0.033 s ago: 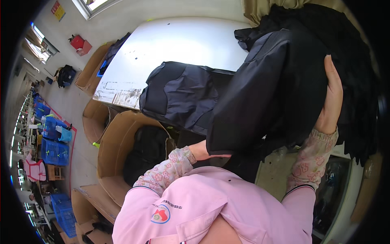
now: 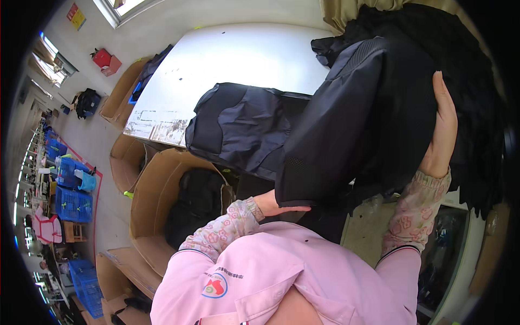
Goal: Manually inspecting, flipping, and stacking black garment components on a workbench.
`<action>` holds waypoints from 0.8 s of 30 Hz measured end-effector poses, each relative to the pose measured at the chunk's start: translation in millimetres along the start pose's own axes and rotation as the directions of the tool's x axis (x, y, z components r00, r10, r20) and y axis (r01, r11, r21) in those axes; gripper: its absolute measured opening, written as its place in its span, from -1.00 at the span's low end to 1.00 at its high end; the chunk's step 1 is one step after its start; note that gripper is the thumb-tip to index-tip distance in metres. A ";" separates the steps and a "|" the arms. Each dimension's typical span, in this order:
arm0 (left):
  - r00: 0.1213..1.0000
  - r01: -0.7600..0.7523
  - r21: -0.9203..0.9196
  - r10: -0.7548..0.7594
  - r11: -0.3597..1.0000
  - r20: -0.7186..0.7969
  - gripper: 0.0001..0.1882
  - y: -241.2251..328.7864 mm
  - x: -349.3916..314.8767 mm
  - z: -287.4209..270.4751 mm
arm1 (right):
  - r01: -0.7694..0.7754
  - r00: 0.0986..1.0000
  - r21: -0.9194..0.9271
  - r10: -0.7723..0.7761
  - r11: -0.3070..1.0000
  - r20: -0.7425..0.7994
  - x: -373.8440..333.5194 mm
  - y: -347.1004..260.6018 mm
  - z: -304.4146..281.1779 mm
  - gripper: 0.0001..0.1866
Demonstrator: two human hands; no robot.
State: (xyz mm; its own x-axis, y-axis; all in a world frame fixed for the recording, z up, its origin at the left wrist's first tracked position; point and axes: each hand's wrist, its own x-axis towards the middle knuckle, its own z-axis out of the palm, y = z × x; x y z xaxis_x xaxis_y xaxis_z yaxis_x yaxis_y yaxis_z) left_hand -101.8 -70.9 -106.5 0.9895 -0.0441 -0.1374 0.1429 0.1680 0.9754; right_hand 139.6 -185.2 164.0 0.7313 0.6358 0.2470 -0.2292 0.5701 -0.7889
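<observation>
A large black fabric cover with a ribbed strip near its top is held up in front of me. My left hand is closed on its lower left corner, thumb along the bottom hem and the other fingers hidden by cloth. At the right side my right hand grips the cover, one digit stretched up along the cloth and the rest out of sight behind it. Left of the raised cover, another black and dark grey fabric piece lies over the front edge of the white table.
A big heap of black fabric is piled at the right. Below the table's left front stands an open cardboard box with black pieces inside. More cardboard boxes are near it. Blue crates and people at work are farther left.
</observation>
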 end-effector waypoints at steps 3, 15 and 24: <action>0.978 0.074 -0.886 0.141 0.457 0.155 -0.44 -23.7 1.0 15.0 | 0.015 1.000 0.032 -0.014 0.999 -0.027 4.1 1.2 -6.2 -0.66; 0.929 -0.231 -0.941 0.343 0.248 -0.138 -0.38 65.2 29.5 -8.6 | -0.035 0.999 -0.194 0.031 0.980 -0.021 -25.2 55.6 18.3 -0.71; 0.960 -0.121 -0.871 0.278 0.475 0.018 -0.49 109.8 43.2 -25.7 | 0.293 0.956 -0.851 -0.159 0.436 0.248 -27.4 160.0 -57.7 -0.82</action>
State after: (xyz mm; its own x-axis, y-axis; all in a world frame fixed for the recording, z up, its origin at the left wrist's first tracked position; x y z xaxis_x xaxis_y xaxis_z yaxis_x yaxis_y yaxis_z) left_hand -42.9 -29.0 -9.8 0.9898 -0.0130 0.1419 -0.0349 0.9434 0.3299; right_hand 120.0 -141.4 -1.4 0.5761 0.6460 0.5008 0.6609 -0.0076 -0.7505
